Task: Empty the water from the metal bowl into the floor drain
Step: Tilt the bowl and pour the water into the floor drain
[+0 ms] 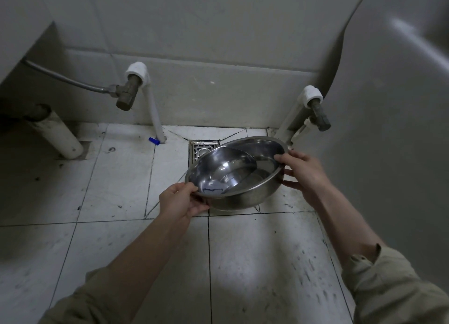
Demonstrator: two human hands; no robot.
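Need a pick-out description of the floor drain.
Find the back wall, then look down between its two white pipes. The drain sits there, partly behind the bowl. Only it is a square metal grate; its neighbours are plain tiles.

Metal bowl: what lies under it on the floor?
A corner of the floor drain shows past the far-left rim of the metal bowl. The bowl, gripped by left hand and right hand, hides the rest.

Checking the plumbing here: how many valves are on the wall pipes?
2. The left valve joins a metal hose; the right valve sits just beyond the bowl. More may be hidden.
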